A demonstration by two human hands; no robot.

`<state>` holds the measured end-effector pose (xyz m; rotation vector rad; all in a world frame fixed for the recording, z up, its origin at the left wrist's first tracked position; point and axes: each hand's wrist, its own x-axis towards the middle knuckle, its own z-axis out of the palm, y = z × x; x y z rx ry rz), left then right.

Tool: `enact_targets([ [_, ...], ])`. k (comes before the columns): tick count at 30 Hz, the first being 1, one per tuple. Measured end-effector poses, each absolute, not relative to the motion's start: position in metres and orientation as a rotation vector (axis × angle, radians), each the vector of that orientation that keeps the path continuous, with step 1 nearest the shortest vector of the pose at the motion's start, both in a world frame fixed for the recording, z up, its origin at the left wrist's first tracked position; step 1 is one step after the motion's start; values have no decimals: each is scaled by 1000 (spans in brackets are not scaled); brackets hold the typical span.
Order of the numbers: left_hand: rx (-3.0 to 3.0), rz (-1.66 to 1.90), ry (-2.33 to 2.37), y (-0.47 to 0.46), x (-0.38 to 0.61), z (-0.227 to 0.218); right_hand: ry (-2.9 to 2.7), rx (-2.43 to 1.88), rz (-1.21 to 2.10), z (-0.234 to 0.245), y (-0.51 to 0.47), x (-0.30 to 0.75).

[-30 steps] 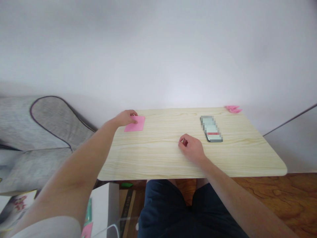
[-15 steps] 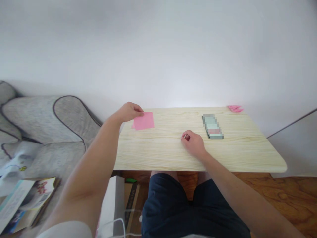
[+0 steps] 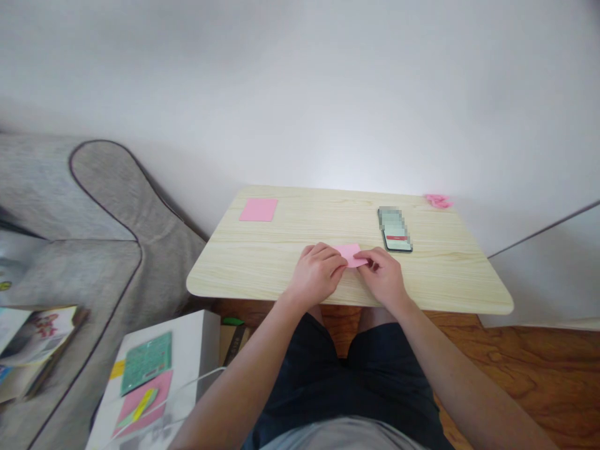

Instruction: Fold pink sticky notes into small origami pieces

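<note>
A pink sheet of paper [image 3: 349, 253] is held between my two hands, low over the front middle of the table. Its left edge is pinched by my left hand [image 3: 319, 270], which covers part of it. On the right edge, the fingers of my right hand [image 3: 382, 272] are closed on the same sheet. Another pink square of paper [image 3: 259, 210] lies flat at the table's back left. Just beyond my right hand rests a phone [image 3: 395, 230], its screen partly blurred out.
Folded pink paper [image 3: 439, 200] sits at the back right of the wood-grain table [image 3: 290, 234]. Left of my legs stands a white box [image 3: 187, 331] with a green board [image 3: 147, 361], pink paper and a yellow-green cutter [image 3: 144, 405]. A grey sofa [image 3: 107, 262] is farther left.
My left hand has come from the table's back left to the front middle, bringing a pink sheet. Both hands now grip it. The view has turned slightly, showing more of the white box.
</note>
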<state>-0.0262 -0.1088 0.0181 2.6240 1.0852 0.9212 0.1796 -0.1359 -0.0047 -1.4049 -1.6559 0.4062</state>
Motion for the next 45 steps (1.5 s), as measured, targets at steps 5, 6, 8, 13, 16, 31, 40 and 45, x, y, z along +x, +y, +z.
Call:
enact_targets([
  [5,2516,841,1133,-128,-39,0,-1805,-1411,248,-15,-160,189],
  [6,2490,846,1152,-130,-42,-2,-1830,-1404,242,-16,-163,190],
  [8,2449,856,1188,-130,-45,-5,-1873,-1396,259,-15,-165,190],
  [13,2349,859,1242,-128,-46,-4,-1868,-1426,336,-11,-167,190],
  [16,2225,887,1238,-130,-43,-2,-1822,-1441,424,-7,-168,192],
  [31,2150,748,1414,-138,-49,-3,-1792,-1625,424,-8,-157,184],
  [40,2202,712,1369,-134,-55,3,-1930,-1613,212,-14,-156,179],
  [45,2223,752,1438,-136,-53,-1,-1959,-1607,181,-15,-155,178],
])
